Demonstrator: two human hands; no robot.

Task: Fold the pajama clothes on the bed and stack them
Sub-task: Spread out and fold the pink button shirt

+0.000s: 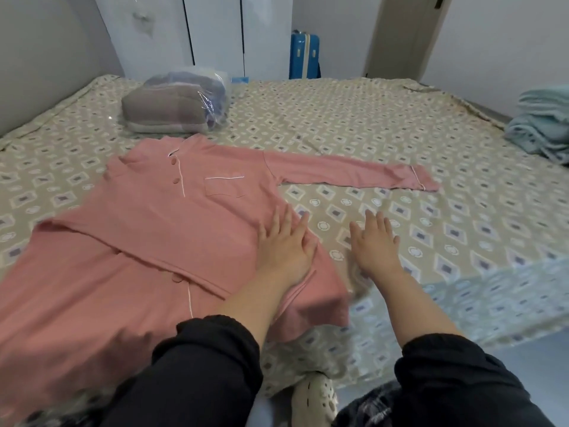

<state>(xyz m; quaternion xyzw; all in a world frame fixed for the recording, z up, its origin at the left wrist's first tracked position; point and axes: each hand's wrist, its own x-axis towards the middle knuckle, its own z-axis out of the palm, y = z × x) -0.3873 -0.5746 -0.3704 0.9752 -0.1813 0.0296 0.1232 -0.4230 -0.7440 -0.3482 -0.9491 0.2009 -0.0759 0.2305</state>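
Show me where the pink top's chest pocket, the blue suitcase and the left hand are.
chest pocket (224,186), head view, middle of its front.
blue suitcase (304,55), head view, its front face.
left hand (284,241), head view, back of the hand.

— Where are the hands?
— The left hand (284,241) lies flat on the pink top (172,217), near its side edge. The right hand (374,241) is spread over the bed (400,134) just beside it.
— And the sleeves?
— One sleeve (354,174) stretches right, and the other lies folded across the front.
— Beyond the top?
— A grey bundle (172,109) in plastic, a teal blanket (542,124) and a blue suitcase (303,57).
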